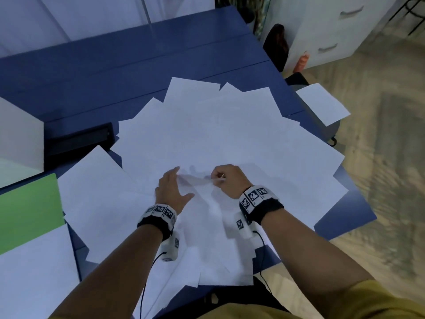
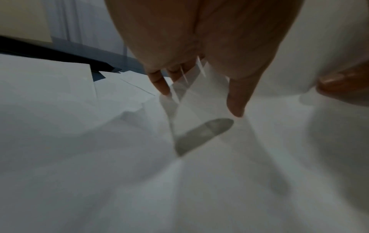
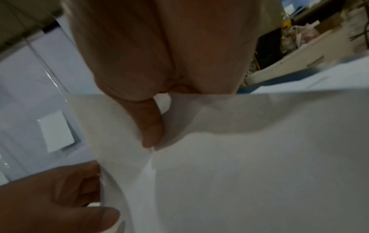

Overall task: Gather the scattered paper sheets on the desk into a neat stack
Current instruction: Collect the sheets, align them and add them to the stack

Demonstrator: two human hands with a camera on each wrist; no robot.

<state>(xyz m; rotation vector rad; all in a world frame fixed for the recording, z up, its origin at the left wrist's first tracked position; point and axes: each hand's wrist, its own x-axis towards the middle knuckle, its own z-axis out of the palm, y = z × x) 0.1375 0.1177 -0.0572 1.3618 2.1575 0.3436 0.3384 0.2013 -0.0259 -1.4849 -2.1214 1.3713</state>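
Observation:
Several white paper sheets (image 1: 230, 139) lie fanned and overlapping across the blue desk (image 1: 138, 65). Over the middle of the pile, one sheet (image 1: 197, 180) is lifted and blurred between both hands. My right hand (image 1: 218, 178) pinches its right end; in the right wrist view the thumb (image 3: 151, 126) presses on the sheet (image 3: 239, 157) with the fingers hidden behind it. My left hand (image 1: 181, 183) holds the left edge between the thumb (image 2: 235, 102) and long fingers (image 2: 159, 83). The left hand (image 3: 69, 197) also shows at that edge in the right wrist view.
A green sheet (image 1: 27, 210) lies at the left, with more white sheets (image 1: 34, 272) below it. A black device (image 1: 78, 139) and a white box (image 1: 18, 139) stand at the back left. One sheet (image 1: 322, 104) rests on a seat beyond the desk's right edge.

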